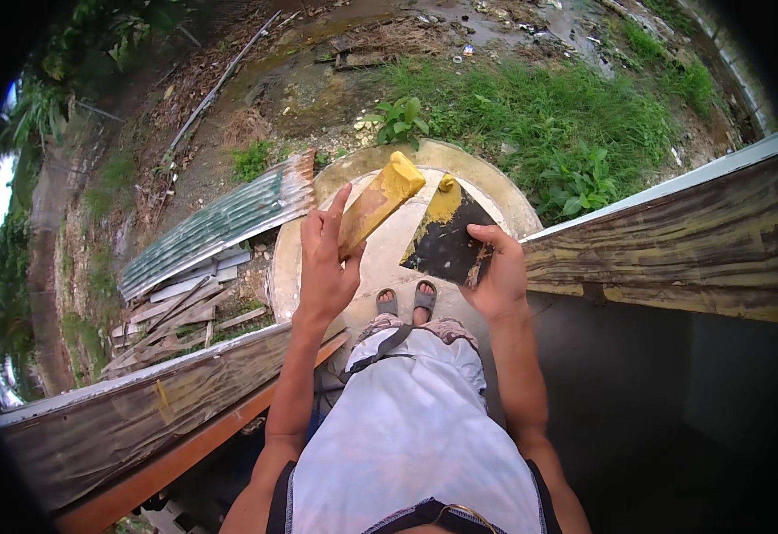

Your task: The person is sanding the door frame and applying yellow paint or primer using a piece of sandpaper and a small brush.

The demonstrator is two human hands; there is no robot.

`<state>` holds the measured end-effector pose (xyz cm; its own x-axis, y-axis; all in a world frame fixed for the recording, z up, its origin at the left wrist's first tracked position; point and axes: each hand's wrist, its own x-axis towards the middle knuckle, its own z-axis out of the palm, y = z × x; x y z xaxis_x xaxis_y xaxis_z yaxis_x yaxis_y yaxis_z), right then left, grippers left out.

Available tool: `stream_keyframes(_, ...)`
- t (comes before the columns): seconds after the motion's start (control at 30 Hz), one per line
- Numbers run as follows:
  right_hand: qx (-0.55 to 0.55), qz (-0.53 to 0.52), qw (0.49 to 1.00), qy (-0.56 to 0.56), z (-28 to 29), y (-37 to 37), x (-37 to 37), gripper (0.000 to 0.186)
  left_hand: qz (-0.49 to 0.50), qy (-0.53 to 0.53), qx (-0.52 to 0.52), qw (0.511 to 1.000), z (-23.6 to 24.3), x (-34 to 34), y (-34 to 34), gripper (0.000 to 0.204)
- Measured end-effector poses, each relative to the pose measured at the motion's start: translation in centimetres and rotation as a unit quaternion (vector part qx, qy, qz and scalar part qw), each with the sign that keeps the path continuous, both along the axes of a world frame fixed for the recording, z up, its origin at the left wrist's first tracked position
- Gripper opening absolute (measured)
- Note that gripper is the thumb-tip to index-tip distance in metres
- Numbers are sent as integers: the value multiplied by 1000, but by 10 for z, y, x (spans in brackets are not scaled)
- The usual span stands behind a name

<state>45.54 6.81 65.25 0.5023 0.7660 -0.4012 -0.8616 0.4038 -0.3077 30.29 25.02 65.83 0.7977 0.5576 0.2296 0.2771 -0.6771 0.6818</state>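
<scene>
My left hand [325,267] is closed on a long, flat block [378,205], tan along its face and coated with thick yellow paste at its far end. The block is tilted up and away to the right, with the index finger raised beside it. A thin black plate [449,242], scuffed and roughly four-sided, is pinched by my right hand [505,271], thumb on top. Yellow paste [444,198] covers the plate's far corner, with a small lump at the tip. Block and plate are held close together but apart, above the round step.
Beneath the hands lies a round concrete step [304,267], with my sandalled feet on it. Corrugated metal sheet [220,222] and stacked boards [180,311] lie to the left. Wood-patterned walls [665,240] flank me. Grass [549,116] and muddy ground are beyond.
</scene>
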Motion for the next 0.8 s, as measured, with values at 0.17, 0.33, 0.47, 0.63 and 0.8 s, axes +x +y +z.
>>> stream_keyframes(0.17,11,51,986,160,-2,24,-40,21,61,-1,72,996,-2,-19,2,77)
stream_keyframes(0.33,-43,57,976,208,-5,17,-55,15,109,19,115,987,-23,-41,-9,77)
stream_keyframes(0.47,-66,67,981,169,-35,-9,-54,14,119,28,175,977,-37,-64,-25,66)
stream_keyframes(0.63,-3,73,990,118,-40,-29,-57,21,157,67,198,965,-55,-114,-35,62)
stream_keyframes(0.8,-32,20,991,-128,-2,-24,-77,38,200,50,94,974,-44,-181,-53,81)
